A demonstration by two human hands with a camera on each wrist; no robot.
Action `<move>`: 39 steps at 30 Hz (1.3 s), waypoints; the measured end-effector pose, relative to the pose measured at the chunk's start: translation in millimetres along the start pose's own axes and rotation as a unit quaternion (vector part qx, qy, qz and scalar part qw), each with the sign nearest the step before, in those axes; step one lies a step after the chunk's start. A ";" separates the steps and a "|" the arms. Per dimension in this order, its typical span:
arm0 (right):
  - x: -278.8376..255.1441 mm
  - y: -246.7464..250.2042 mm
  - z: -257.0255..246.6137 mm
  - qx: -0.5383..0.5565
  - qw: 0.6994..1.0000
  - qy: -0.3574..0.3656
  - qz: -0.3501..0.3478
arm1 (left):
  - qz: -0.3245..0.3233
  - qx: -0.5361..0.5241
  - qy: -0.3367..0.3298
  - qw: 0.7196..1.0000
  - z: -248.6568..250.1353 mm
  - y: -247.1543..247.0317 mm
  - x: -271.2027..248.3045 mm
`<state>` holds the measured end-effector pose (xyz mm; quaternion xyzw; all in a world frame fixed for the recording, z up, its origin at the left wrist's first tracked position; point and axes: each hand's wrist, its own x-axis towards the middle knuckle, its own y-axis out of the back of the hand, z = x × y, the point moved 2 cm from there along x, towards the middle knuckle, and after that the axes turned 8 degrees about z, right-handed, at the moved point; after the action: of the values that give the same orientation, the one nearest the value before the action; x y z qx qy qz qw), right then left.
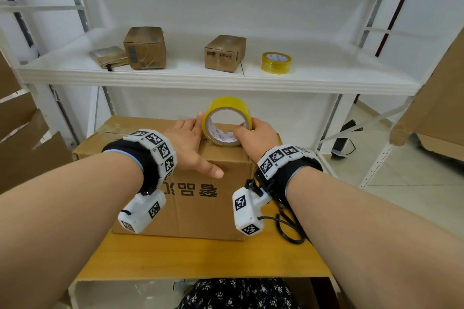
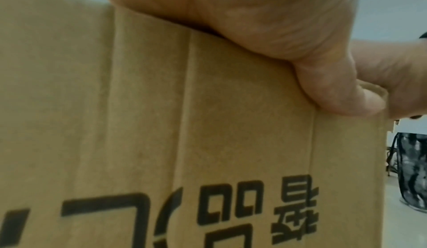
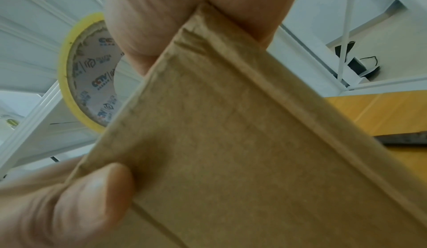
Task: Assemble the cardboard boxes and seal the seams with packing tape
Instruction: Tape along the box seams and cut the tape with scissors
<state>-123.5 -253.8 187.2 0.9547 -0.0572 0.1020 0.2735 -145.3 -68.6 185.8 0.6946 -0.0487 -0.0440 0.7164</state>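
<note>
A brown cardboard box [image 1: 206,211] with black printed characters stands on the wooden table [image 1: 200,258]. My left hand [image 1: 190,140] lies flat on the box top with straight fingers, its thumb [image 1: 213,172] hanging over the front edge. A yellow packing tape roll [image 1: 227,105] stands on edge on the box top, just right of those fingers. My right hand [image 1: 256,133] grips the roll, thumb inside the core and fingers round the outside. The right wrist view shows the roll [image 3: 92,80] past the box [image 3: 231,160]. The left wrist view shows my palm [image 2: 265,14] on the box [image 2: 161,124].
A white shelf [image 1: 216,78] behind the table carries two small taped boxes [image 1: 145,47] [image 1: 224,54], a flat folded carton [image 1: 109,56] and a second yellow tape roll [image 1: 276,63]. Flattened cardboard [image 1: 22,138] leans at the left, and a large carton [image 1: 437,103] stands at the right.
</note>
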 end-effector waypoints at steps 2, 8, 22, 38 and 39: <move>-0.8 0.9 0.3 -0.001 1.000 0.002 0.002 | -0.005 -0.030 -0.004 1.000 -0.4 -0.5 -2.0; -2.9 0.4 0.9 0.007 1.000 -0.002 0.006 | 0.074 0.070 0.012 0.995 -1.8 7.8 -18.9; -4.0 -3.3 2.0 0.020 0.999 0.009 -0.036 | 0.060 0.051 0.037 0.996 -9.9 -11.4 -30.4; -4.6 -3.6 -3.0 -0.018 0.999 0.017 0.029 | 0.080 0.053 0.072 0.993 -4.6 -8.9 -41.1; -4.8 -3.4 -2.6 -0.017 0.999 0.018 0.029 | 0.091 0.058 0.086 0.990 -3.9 -6.5 -40.9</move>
<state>-128.0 -249.4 186.6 0.9458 -0.0820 0.1258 0.2878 -185.3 -59.6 178.8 0.7289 -0.0526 0.0839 0.6774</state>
